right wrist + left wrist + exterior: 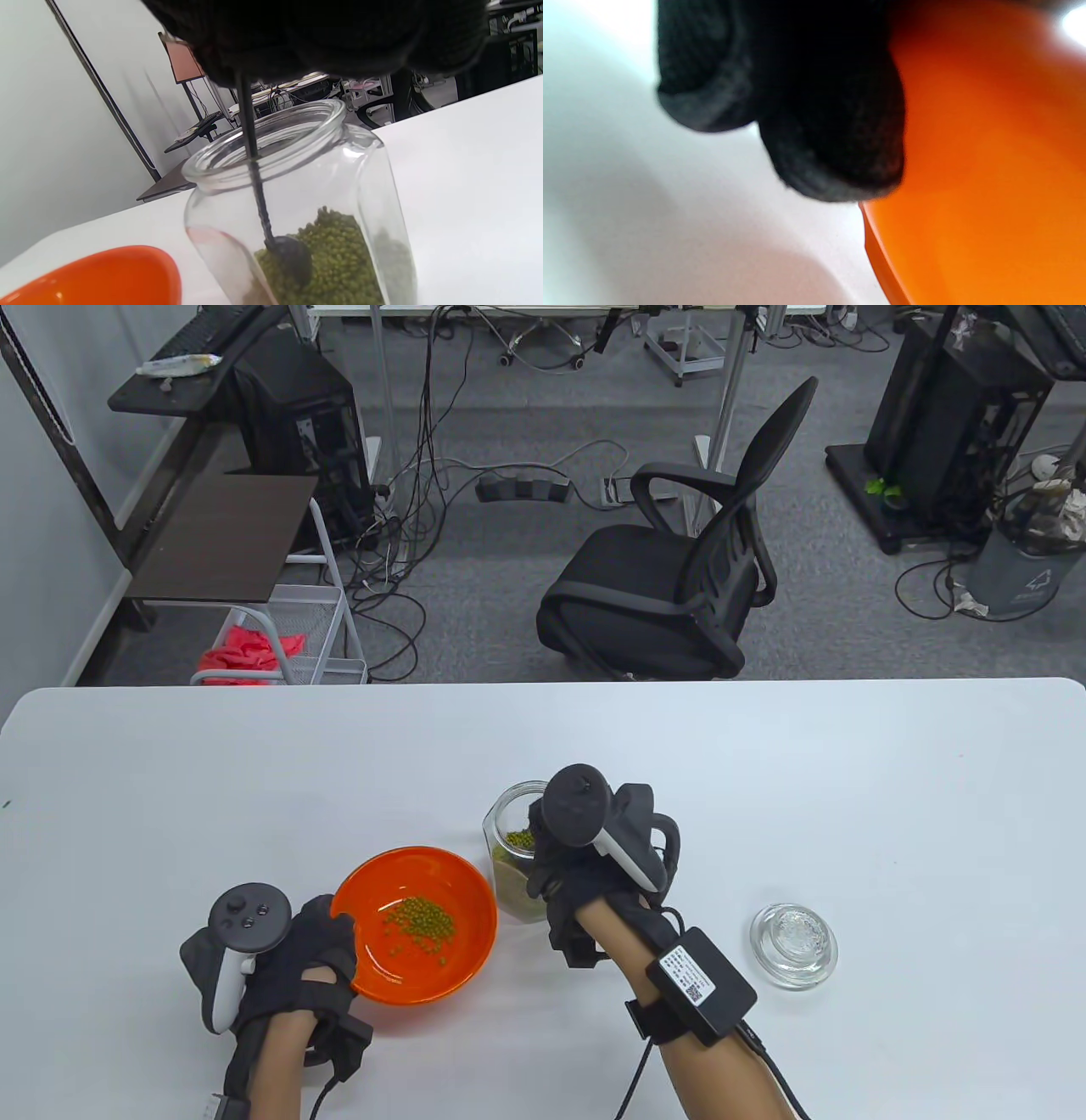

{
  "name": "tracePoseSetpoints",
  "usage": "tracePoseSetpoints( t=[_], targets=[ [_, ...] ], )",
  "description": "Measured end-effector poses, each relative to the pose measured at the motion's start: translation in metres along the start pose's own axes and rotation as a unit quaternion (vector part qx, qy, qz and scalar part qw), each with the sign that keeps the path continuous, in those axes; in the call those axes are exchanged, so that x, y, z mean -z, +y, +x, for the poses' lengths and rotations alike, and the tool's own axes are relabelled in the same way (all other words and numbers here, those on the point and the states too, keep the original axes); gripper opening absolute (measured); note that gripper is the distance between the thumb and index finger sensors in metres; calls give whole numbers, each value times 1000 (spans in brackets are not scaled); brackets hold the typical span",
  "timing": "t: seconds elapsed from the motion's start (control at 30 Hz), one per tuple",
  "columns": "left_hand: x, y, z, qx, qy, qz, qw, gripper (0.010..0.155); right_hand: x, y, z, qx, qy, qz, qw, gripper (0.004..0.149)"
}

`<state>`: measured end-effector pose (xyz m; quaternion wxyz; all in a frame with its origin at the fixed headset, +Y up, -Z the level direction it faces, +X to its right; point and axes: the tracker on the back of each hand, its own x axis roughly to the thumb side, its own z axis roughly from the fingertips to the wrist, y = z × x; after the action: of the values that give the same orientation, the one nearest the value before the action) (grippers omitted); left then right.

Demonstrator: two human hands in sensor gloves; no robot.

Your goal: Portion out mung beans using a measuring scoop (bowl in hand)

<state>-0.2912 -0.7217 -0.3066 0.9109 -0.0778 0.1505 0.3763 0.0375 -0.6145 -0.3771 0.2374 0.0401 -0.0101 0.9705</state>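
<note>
An orange bowl (441,937) with a small heap of mung beans (420,920) is held at its left rim by my left hand (318,954); its fingers (835,140) lie against the bowl's outer wall (988,169). A clear glass jar (513,848) of mung beans (339,262) stands right of the bowl. My right hand (577,865) is over the jar mouth and holds a thin black measuring scoop (288,254) by its handle. The scoop's head is down in the beans inside the jar (297,190).
A glass jar lid (793,943) lies on the white table (848,780) to the right of my right arm. A black office chair (670,568) stands beyond the table's far edge.
</note>
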Motion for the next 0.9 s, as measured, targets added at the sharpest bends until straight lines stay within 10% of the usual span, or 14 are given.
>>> tracePoseSetpoints(
  t=[0.9],
  targets=[
    [0, -1, 1, 1, -4, -1, 1000, 56, -6, -11, -65, 248, 96, 1, 964, 39]
  ],
)
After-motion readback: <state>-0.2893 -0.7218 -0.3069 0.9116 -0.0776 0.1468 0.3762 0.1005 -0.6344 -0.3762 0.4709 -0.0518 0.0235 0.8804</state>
